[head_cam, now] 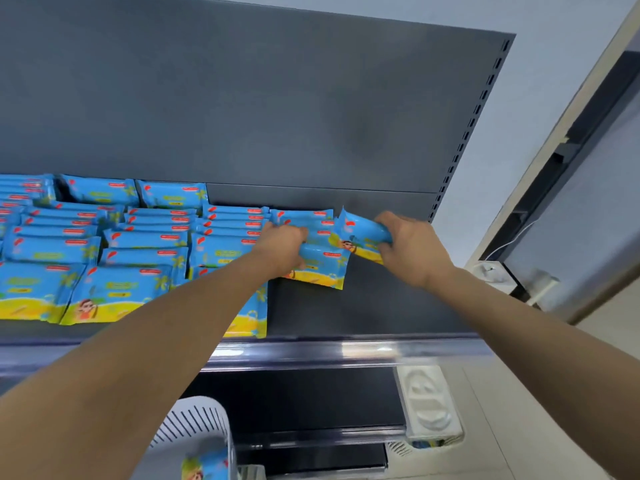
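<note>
My left hand (pixel 282 249) grips a blue-and-yellow plastic packet (pixel 323 270) and my right hand (pixel 412 249), at its 3 o'clock, clutches a second tilted blue packet (pixel 362 233), both at the dark grey metal shelf (pixel 363 306), with packet rows (pixel 138 244) at 9 o'clock.

A dark grey shelf (pixel 363 306) carries a clear price rail (pixel 346 351) along its front edge. Below the shelf's left part stands a white slotted basket (pixel 194 420). Below its right end sits a white moulded tray (pixel 429 403). Right of the shelf is a white socket (pixel 491 275).
</note>
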Tool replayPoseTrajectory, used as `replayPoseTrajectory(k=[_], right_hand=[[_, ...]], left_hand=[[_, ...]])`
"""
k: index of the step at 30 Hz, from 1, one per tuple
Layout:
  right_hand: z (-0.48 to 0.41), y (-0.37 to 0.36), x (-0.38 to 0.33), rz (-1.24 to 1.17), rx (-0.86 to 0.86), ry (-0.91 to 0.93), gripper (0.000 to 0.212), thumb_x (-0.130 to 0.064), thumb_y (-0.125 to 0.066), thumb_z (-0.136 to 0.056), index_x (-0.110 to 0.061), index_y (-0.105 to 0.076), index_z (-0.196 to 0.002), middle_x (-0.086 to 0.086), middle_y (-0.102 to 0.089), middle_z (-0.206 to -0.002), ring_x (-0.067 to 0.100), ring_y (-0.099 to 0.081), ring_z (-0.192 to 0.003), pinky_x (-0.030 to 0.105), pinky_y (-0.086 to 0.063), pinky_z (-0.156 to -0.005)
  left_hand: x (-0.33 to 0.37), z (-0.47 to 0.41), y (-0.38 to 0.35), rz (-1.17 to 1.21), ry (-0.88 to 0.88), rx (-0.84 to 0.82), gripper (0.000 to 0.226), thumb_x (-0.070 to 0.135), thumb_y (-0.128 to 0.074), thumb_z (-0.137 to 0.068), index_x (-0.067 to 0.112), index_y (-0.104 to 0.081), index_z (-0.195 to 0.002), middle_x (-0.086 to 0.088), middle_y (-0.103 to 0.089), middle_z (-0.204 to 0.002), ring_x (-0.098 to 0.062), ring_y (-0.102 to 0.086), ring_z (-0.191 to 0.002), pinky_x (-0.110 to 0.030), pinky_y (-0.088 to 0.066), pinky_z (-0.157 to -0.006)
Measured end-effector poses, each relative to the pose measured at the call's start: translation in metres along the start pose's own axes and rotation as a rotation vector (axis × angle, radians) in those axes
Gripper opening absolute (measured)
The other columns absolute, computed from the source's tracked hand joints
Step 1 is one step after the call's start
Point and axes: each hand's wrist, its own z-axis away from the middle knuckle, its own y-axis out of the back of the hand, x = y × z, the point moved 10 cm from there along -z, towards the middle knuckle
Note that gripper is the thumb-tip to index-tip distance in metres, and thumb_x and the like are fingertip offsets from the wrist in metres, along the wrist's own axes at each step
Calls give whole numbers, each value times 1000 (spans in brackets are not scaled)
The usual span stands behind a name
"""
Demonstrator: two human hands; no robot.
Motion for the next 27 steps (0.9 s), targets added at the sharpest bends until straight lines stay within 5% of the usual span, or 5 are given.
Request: replayPoseTrajectory(k=[7, 13, 17, 20, 27], right_hand=[[-22, 16, 8, 87, 113, -92, 37, -7, -51, -79, -11, -52, -115, 8, -63, -101, 33, -57, -94, 37, -34, -84], [-16, -42, -27, 97, -268, 90, 36, -13, -50, -81, -16, -49, -117, 6, -64, -107, 31, -59, -99, 34, -37, -82], [-13, -85, -48, 54, -387, 134, 37, -11, -50, -85, -15, -47, -122, 7, -61, -113, 30, -58, -99, 34, -39, -76], [-28, -98, -60, 66, -353, 164, 29, -15, -53, -86, -13, -49, -115, 8, -61, -113, 30, -59, -98, 34, -42, -76], [-53, -115, -63, 300, -226, 118, 54, -16, -58, -87, -7, -37, -135, 12, -43, -137, 29, -42, -124, 38, -36, -99]], left_hand=[[-12, -26, -9, -55, 9, 46, 44, 32, -59, -85, 11, -49, -122, -8, -56, -119, -26, -50, -111, -36, -31, -98], [-18, -23, -7, -108, 10, 80, 55, 40, -59, -86, 12, -43, -130, -9, -46, -133, -26, -38, -125, -36, -23, -107], [-16, -7, 4, -149, -47, 174, 47, 18, -60, -84, 9, -44, -127, -10, -46, -128, -27, -40, -120, -33, -24, -103], [-12, 17, 25, -188, -127, 357, 49, 5, -77, -58, 6, -61, -104, -12, -61, -102, -32, -58, -93, -33, -31, -87], [-20, 86, 59, -220, -201, 486, 48, 0, -82, -46, 2, -65, -92, -14, -62, -85, -33, -61, -77, -34, -29, -80]])
